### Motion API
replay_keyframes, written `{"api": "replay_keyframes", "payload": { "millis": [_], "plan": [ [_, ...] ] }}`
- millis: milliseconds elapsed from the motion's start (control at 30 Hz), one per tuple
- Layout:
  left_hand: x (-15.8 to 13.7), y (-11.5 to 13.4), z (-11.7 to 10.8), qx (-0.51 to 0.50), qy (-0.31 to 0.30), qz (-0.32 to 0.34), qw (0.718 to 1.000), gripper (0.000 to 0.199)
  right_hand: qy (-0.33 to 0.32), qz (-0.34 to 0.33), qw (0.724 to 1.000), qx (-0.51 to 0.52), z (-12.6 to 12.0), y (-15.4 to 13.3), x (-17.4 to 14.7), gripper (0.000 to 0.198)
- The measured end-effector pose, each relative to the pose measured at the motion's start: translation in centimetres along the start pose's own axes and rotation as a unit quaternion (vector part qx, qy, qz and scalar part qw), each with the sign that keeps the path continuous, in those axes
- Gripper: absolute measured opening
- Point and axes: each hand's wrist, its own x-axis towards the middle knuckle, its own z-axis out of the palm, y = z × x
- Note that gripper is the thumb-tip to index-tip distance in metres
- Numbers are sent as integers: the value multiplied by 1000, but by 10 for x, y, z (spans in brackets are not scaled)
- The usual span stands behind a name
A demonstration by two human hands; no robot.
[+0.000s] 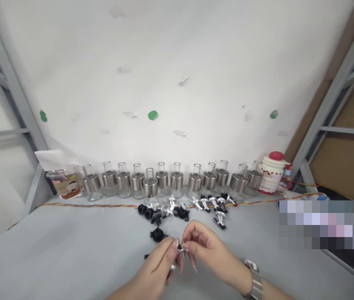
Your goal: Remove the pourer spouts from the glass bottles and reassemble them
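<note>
My left hand (161,260) is closed round a small black-and-silver pourer spout (180,247), most of it hidden by the fingers. The thumb and forefinger of my right hand (202,243) pinch the same spout at its black part. Just beyond my left hand lies a black stopper piece (157,234). Further back are black ribbed stoppers (148,213) and a loose row of silver spouts with black parts (213,202), one silver spout (219,218) lying nearer to me. What the small dark end (147,256) beside my left hand belongs to, I cannot tell.
Several glass bottles with steel collars (151,187) stand along the white wall. A drink cup (68,183) is at their left, a cream mug with a red lid (270,173) at their right. A twisted red-yellow wire (101,205) crosses the grey table (70,246). A blurred patch covers the right side.
</note>
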Motion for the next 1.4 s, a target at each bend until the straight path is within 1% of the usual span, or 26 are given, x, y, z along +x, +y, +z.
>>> {"api": "replay_keyframes", "payload": {
  "millis": [100, 167, 233, 300, 367, 467, 567, 667, 733, 833, 933, 1033, 1100, 1233, 1300, 1400],
  "plan": [
    [2, -4, 1, -30, 6, 10, 999, 36, 14, -10, 1000, -13, 2, 1, -2, 25],
    [3, -5, 3, -48, 4, 9, 999, 37, 37, -24, 997, -65, 2, 0, -5, 20],
    [4, -6, 4, -69, 1, 4, 998, 38, 58, -52, 984, -162, 2, -2, -8, 15],
    [4, -6, 4, -91, 3, 2, 996, 37, 67, -86, 962, -251, 2, -4, -11, 13],
    [4, -7, 5, -108, 9, 1, 994, 36, 64, -108, 949, -289, 2, -5, -13, 13],
    [4, -8, 4, -121, 16, -5, 992, 36, 61, -124, 944, -301, 2, -5, -13, 13],
    [4, -8, 3, -124, 14, -3, 992, 37, 57, -153, 935, -316, 2, -5, -14, 13],
    [3, -7, 3, -107, 11, -7, 994, 41, 55, -183, 921, -340, 2, -5, -17, 14],
    [2, -5, 3, -95, 17, -22, 995, 44, 53, -203, 912, -352, 1, -6, -18, 14],
    [-1, 1, 4, -78, 17, -31, 996, 46, 43, -222, 906, -359, 1, -6, -18, 14],
    [-4, 8, 5, -55, 4, -14, 998, 47, 44, -219, 906, -361, 1, -7, -18, 15],
    [-5, 11, 6, -40, -1, -10, 999, 49, 81, -222, 905, -353, 1, -8, -19, 14],
    [-5, 11, 6, -39, -3, -15, 999, 49, 97, -213, 911, -339, 1, -8, -19, 13],
    [-4, 10, 6, -56, 2, -19, 998, 47, 60, -171, 923, -340, 2, -6, -17, 16],
    [-4, 10, 6, -64, 8, -25, 998, 49, 46, -159, 923, -348, 2, -5, -15, 17],
    [-5, 10, 7, -70, 9, -43, 997, 50, 42, -165, 916, -363, 1, -3, -14, 16]
  ]
}}
